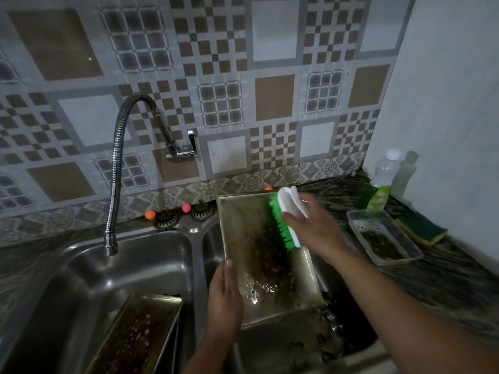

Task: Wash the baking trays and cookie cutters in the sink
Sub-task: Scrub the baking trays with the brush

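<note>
The right hand's fingers [293,220] are curled round the white back of a green-bristled scrubbing brush [286,220], bristles pressed against the upper right part of a metal baking tray [259,255]; the left hand [224,300] grips the tray's near left edge, thumb lying along the rim, and holds it tilted over the right basin of the double sink [194,255]. The brown, baked-on residue looks thickest down the tray's middle, so the scrubbing likely wants firm, short strokes running from the top edge downward, letting loosened grime drain to the low end. The left hand should brace hard against the brush pressure, since a wet tray held by one edge could slip or pivot. A second soiled tray [140,330] leans in the left basin, under the flexible tap [114,184], which shows no water running. Dark shapes low in the right basin may be cookie cutters, but they are too dim to tell. On the worktop to the right sit a dish-soap bottle [379,190], a sponge [421,229] and a small plastic container [383,238].
</note>
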